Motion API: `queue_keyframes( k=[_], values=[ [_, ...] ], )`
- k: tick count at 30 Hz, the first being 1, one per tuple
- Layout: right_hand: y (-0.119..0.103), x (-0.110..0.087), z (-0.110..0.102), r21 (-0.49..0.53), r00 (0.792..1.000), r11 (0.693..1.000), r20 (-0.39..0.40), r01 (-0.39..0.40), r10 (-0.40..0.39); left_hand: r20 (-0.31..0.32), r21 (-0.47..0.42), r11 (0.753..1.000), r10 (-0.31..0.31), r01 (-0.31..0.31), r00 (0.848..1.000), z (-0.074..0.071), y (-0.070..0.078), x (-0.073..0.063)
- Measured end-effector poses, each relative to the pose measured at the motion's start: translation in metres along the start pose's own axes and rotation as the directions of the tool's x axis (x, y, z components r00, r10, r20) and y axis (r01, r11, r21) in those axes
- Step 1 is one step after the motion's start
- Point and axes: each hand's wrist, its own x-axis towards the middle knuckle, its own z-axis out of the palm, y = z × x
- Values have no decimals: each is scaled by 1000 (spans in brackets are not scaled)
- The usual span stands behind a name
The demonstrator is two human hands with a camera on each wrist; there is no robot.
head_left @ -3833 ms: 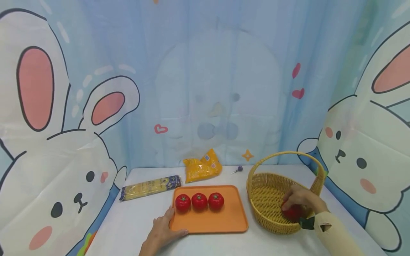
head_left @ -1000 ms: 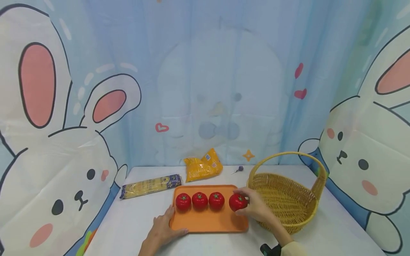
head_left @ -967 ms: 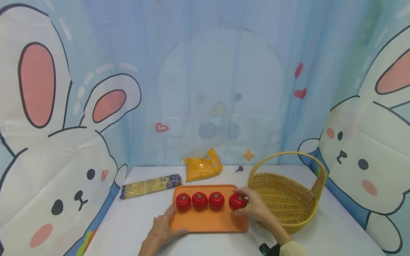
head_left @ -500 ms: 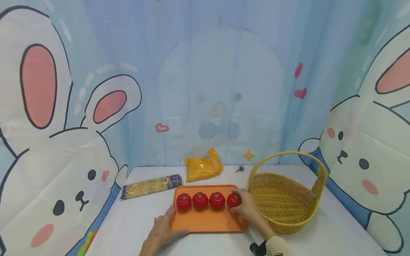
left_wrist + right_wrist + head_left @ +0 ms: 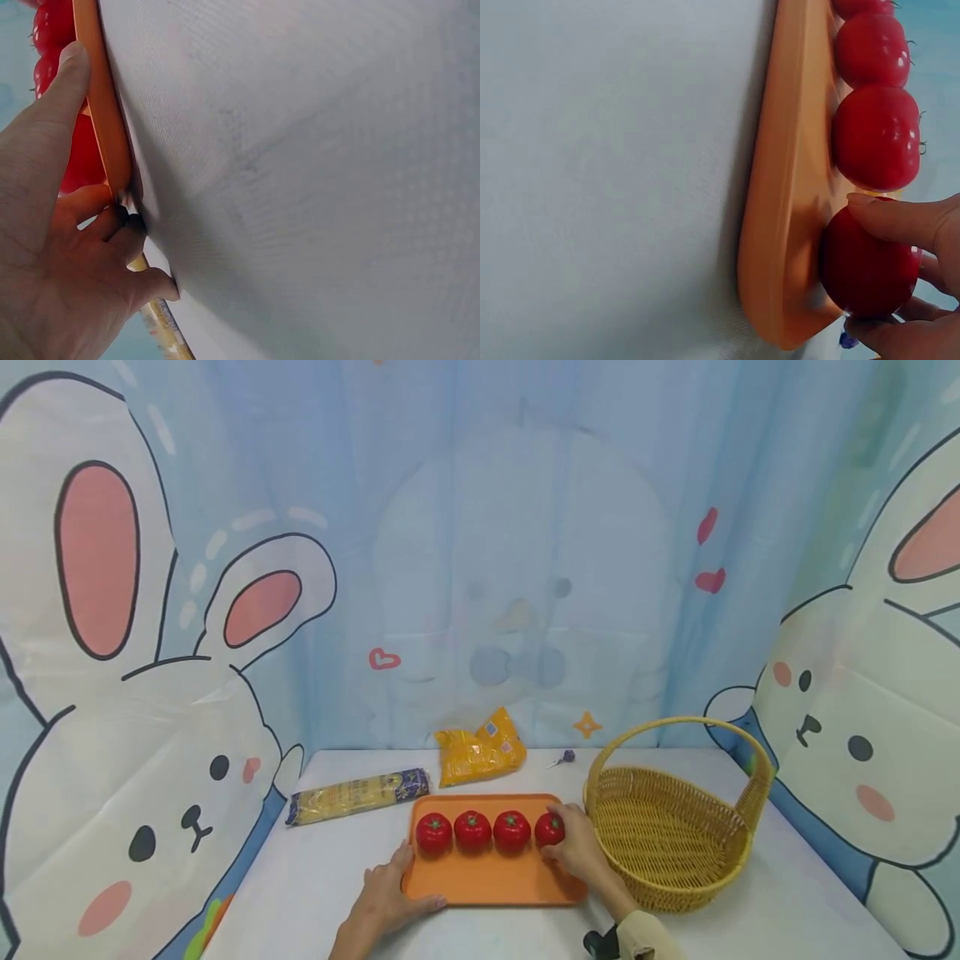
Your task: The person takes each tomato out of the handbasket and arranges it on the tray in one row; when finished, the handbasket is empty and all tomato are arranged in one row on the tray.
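An orange tray (image 5: 495, 883) lies on the white table with a row of red tomatoes along it. My right hand (image 5: 582, 852) holds the rightmost tomato (image 5: 548, 830), its thumb on the near side and fingers around the far side. In the right wrist view this tomato (image 5: 866, 262) sits at the tray's end, close to its neighbour (image 5: 877, 139). My left hand (image 5: 384, 892) grips the tray's near left corner. The left wrist view shows the thumb (image 5: 73, 64) on the tray's front rim, with the fingers around the left side.
A yellow wicker basket (image 5: 667, 835) with a tall handle stands right of the tray, beside my right forearm. Behind the tray lie a long pasta packet (image 5: 356, 797), a crumpled yellow bag (image 5: 480, 752) and a small purple-headed item (image 5: 567, 756). A rabbit-print curtain (image 5: 510, 568) hangs behind.
My right hand took a tomato from the basket to the tray's right end, then shifted it slightly left towards the other tomatoes. My left hand has stayed at the tray corner.
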Motion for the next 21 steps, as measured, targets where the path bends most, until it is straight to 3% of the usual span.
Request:
queue_keyframes(
  k=[14,21],
  values=[
    [3,6,6,22,999,1000,-51,-2,3,-6,0,1000,1,-1,1000,1,-1,3],
    [1,4,4,18,999,1000,-44,23,-23,24,-10,999,47,-47,999,-3,-1,1]
  ],
)
